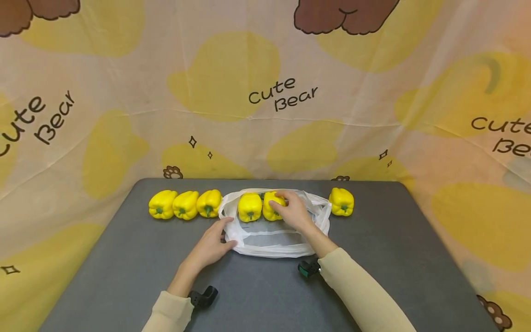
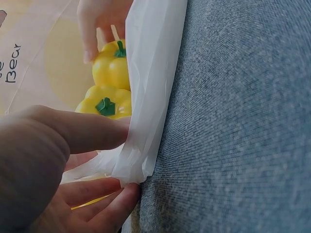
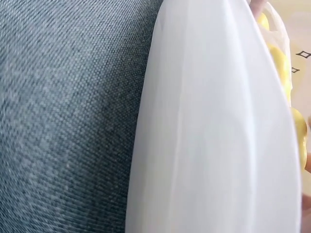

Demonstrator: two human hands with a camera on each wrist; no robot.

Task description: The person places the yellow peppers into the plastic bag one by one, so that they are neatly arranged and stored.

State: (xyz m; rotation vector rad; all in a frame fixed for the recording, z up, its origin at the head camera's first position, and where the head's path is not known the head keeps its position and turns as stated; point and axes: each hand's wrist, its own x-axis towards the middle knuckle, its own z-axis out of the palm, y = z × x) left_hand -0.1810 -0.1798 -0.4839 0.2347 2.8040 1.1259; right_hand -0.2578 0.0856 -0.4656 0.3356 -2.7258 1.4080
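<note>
A white plastic bag (image 1: 274, 251) lies with its mouth spread wide on the table. Inside its opening sit two yellow bell peppers side by side. My right hand (image 1: 296, 213) grips the right-hand bell pepper (image 1: 270, 213), thumb on its near side. The other bell pepper (image 1: 250, 207) stands just left of it, stem toward me. At the bag's left corner, my left hand (image 1: 211, 244) holds the plastic; the left wrist view shows the bag's edge (image 2: 146, 97) between thumb and fingers. In the right wrist view the bag's wall (image 3: 214, 121) hides most of the right hand.
Three yellow bell peppers (image 1: 185, 205) stand in a row left of the bag, on the grey table (image 1: 124, 276). One more bell pepper (image 1: 342, 202) is close by the bag's right side. A printed cloth backdrop (image 1: 232, 152) hangs behind the table.
</note>
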